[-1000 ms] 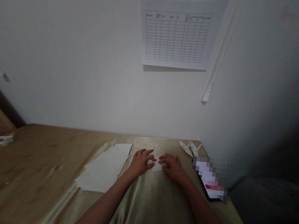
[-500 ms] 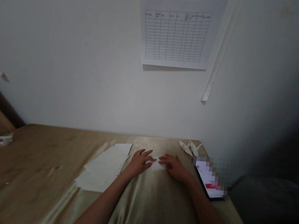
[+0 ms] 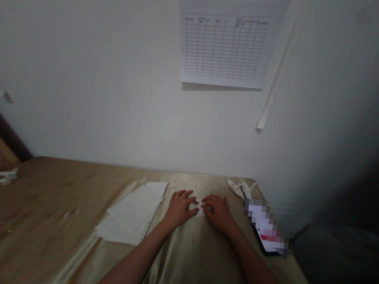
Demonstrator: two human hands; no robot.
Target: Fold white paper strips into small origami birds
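Note:
A small piece of white paper [image 3: 199, 207] lies on the gold-brown tablecloth, partly covered by my fingers. My left hand [image 3: 181, 207] touches its left side, with thumb and index finger curved towards each other and the other fingers spread. From the right, my right hand [image 3: 217, 209] has its thumb and fingertips on the paper's other side. The fingertips of both hands are close together over the paper. A fanned stack of white sheets [image 3: 131, 212] is left of my left hand.
Folded white paper shapes [image 3: 241, 188] lie at the back right, near a phone [image 3: 269, 240] with a lit screen. More folded paper [image 3: 4, 177] is at the far left. A printed table sheet [image 3: 225, 46] hangs on the wall behind the cloth-covered table [image 3: 64, 237].
Both hands have curled their thumbs and index fingers further round the small paper, and more of it is covered. My left hand has shifted slightly to the right.

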